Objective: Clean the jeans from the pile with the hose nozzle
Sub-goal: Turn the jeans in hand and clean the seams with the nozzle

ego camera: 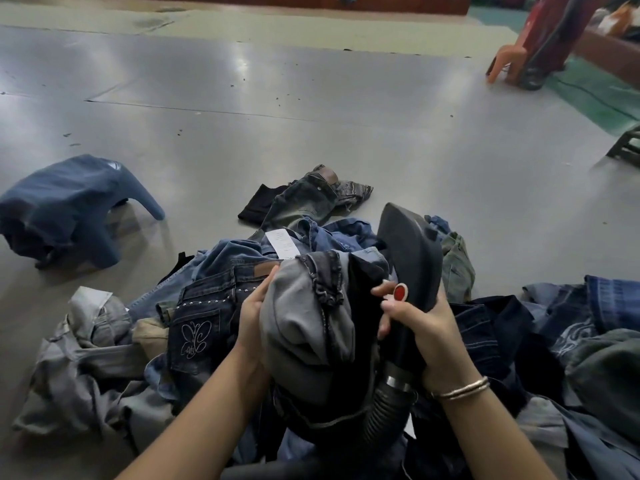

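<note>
Grey, glossy floor (311, 109) underfoot, heaped with denim. Nearest, between the two forearms: grey jeans (304, 323) lifted off the pile (194, 327), bunched and draped against the nozzle, probably so one stretch of cloth meets the suction mouth. Left hand (251, 315) gripping the grey jeans from the side, fingers curled into the fabric, seemingly holding it taut. Right hand (420, 332) wrapped round the hose nozzle (410, 258), close by its red button (400, 292), thumb near enough to press; ribbed hose (388, 407) trailing down below the wrist. Hands close together, each clamped on its own thing. Beyond the fingertips, more loose jeans. Far off left of the left hand, blue jeans (69, 209) lying apart, perhaps already cleaned. Further right, an orange chair (502, 64).
</note>
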